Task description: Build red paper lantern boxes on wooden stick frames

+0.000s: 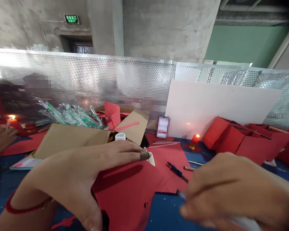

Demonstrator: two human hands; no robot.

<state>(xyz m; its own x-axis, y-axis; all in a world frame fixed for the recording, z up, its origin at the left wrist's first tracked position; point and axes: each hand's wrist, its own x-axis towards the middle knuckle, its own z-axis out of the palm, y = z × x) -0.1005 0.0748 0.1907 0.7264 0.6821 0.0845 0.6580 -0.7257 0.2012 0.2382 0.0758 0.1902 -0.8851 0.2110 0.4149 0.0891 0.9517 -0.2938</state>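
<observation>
My left hand lies over a piece of red paper or card, fingers stretched along its upper edge and thumb spread toward the lower left. The red piece has a small dark hole near its right edge. Dark residue coats one fingertip, beside a small white scrap. Blurred by motion, my right hand is closed around a slim tool with a dark tip; its exact kind is unclear. Just left of that hand, a dark stick wrapped in blue thread rests on a red sheet.
Lit red candles burn at right and far left. Red boxes stand at right, near a white board. A cardboard box and plastic-wrapped packets lie behind my left hand. Another person's hand is far left.
</observation>
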